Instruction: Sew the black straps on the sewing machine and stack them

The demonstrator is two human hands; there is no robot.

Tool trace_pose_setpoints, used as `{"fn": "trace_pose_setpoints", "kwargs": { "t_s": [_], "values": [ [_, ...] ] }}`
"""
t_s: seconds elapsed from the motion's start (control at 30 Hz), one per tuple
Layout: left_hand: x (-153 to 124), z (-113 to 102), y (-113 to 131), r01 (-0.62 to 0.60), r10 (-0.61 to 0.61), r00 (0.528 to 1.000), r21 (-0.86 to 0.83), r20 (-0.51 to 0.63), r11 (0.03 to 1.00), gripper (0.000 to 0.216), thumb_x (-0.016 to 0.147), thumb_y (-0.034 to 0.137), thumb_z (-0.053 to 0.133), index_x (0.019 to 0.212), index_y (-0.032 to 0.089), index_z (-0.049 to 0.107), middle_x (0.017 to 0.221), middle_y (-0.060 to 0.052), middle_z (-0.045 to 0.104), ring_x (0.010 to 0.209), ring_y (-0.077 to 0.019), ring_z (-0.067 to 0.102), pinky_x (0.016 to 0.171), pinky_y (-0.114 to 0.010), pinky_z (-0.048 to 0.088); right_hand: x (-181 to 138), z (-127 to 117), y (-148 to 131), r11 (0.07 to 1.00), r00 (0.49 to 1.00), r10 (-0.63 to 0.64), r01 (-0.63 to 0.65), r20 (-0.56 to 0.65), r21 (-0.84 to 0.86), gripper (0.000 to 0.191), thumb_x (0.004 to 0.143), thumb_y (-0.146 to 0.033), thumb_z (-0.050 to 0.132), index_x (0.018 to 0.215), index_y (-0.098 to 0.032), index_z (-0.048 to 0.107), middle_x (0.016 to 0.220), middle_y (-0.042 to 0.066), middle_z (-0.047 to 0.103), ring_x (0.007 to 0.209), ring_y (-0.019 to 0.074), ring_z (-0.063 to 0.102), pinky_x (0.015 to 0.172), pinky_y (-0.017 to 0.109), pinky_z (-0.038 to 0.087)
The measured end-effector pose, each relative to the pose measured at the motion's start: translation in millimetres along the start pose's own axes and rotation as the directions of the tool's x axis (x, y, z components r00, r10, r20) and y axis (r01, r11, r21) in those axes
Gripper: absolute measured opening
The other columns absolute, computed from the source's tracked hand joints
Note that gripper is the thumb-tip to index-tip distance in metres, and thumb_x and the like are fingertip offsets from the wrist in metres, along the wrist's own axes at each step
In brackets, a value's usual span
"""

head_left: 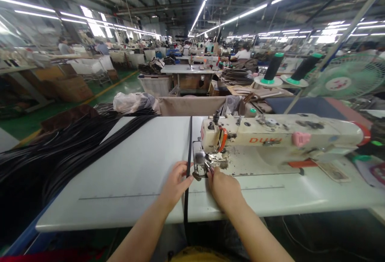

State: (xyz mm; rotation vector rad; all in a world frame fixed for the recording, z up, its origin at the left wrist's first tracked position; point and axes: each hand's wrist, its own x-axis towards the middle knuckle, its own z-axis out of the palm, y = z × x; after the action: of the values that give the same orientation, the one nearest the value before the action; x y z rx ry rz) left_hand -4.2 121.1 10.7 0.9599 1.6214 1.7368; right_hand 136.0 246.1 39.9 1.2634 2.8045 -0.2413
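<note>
A long narrow black strap [189, 146] runs across the white table [141, 174] from the far edge to the near edge, passing left of the sewing machine's [282, 138] needle area. My left hand [175, 182] rests on the strap, fingers pressing it just left of the presser foot [207, 162]. My right hand [221, 186] lies on the table at the foot, its fingertips holding a small tool or the strap end by the needle; which one is unclear.
A big heap of black straps [60, 150] covers the table's left side. Two thread cones [274, 67] and a green fan [345, 77] stand behind the machine. A plastic bag [132, 101] lies at the far edge. Other workers sit at distant tables.
</note>
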Motion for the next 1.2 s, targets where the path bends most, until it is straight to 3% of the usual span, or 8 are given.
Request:
{"fn": "trace_pose_setpoints", "kwargs": {
  "t_s": [0.1,0.17,0.37,0.6,0.8,0.97,1.1,1.2],
  "values": [
    [-9,-2,5,0.178,-0.196,0.981,-0.375,-0.01,0.91,0.024,0.084,0.038,0.076,0.096,0.02,0.065,0.114,-0.008,0.065,0.126,-0.0294,0.06,0.096,-0.037,0.047,5,-3,-11,0.998,1.0,0.025,-0.025,-0.004,-0.052,0.033,0.106,-0.029,0.04,0.115,-0.008,0.064,0.088,0.022,0.075,0.089,0.0348,0.077,0.075,0.04,0.057],
    [-13,-3,10,0.23,-0.272,0.962,-0.49,-0.015,0.841,0.029,0.082,0.041,0.081,0.096,0.021,0.065,0.106,-0.005,0.065,0.118,-0.0272,0.065,0.086,-0.032,0.049,9,-5,-16,0.997,1.0,0.031,-0.031,-0.001,-0.071,0.034,0.106,-0.027,0.038,0.111,-0.006,0.065,0.086,0.023,0.074,0.089,0.0352,0.077,0.074,0.04,0.057],
    [-23,-17,19,0.357,-0.418,0.908,-0.539,0.009,0.763,0.036,0.08,0.04,0.085,0.102,0.021,0.066,0.099,-0.002,0.065,0.096,-0.02,0.072,0.06,-0.02,0.043,19,-5,-22,0.996,1.0,-0.007,0.008,0.014,-0.093,0.041,0.107,-0.022,0.031,0.108,-0.005,0.068,0.091,0.025,0.073,0.093,0.036,0.077,0.073,0.042,0.058],
    [-37,-32,17,0.463,-0.528,0.847,-0.558,0.05,0.689,0.04,0.078,0.024,0.086,0.115,0.015,0.071,0.106,-0.011,0.07,0.106,-0.0227,0.07,0.073,-0.023,0.054,28,-5,4,0.988,0.989,-0.145,0.146,0.017,-0.047,0.032,0.105,-0.03,0.048,0.13,-0.013,0.061,0.102,0.016,0.076,0.095,0.0289,0.075,0.079,0.035,0.055],
    [-29,-15,16,0.454,-0.523,0.851,-0.58,0.055,0.677,0.039,0.074,0.018,0.084,0.111,0.012,0.073,0.096,-0.009,0.069,0.087,-0.0163,0.068,0.069,-0.022,0.051,25,-19,31,0.962,0.961,-0.273,0.273,-0.053,-0.003,0.035,0.106,-0.02,0.04,0.131,-0.019,0.064,0.122,0.017,0.068,0.109,0.0284,0.067,0.085,0.034,0.049],
    [-21,-1,18,0.437,-0.491,0.869,-0.563,0.062,0.702,0.039,0.073,0.019,0.08,0.111,0.013,0.072,0.095,-0.006,0.066,0.077,-0.0123,0.064,0.064,-0.022,0.047,12,-26,37,0.882,0.892,-0.452,0.448,-0.006,0.145,0.025,0.103,-0.022,0.049,0.105,-0.024,0.074,0.104,0.004,0.072,0.099,0.0189,0.067,0.084,0.026,0.047],
    [-23,-3,14,0.427,-0.491,0.871,-0.537,0.027,0.728,0.041,0.07,0.02,0.079,0.11,0.015,0.07,0.097,-0.003,0.062,0.071,-0.0093,0.06,0.059,-0.021,0.043,-11,-24,46,0.731,0.817,-0.577,0.51,0.012,0.454,0.023,0.099,-0.021,0.053,0.091,-0.025,0.075,0.095,0.0,0.072,0.091,0.0168,0.066,0.08,0.024,0.046],
    [-27,-2,10,0.433,-0.499,0.867,-0.51,0.009,0.743,0.044,0.069,0.022,0.081,0.111,0.016,0.069,0.097,-0.002,0.061,0.071,-0.0087,0.06,0.059,-0.02,0.043,-22,-17,49,0.612,0.865,-0.498,0.401,-0.062,0.681,0.022,0.1,-0.031,0.052,0.098,-0.024,0.073,0.095,0.002,0.071,0.093,0.0192,0.065,0.084,0.028,0.047]
  ]
}}
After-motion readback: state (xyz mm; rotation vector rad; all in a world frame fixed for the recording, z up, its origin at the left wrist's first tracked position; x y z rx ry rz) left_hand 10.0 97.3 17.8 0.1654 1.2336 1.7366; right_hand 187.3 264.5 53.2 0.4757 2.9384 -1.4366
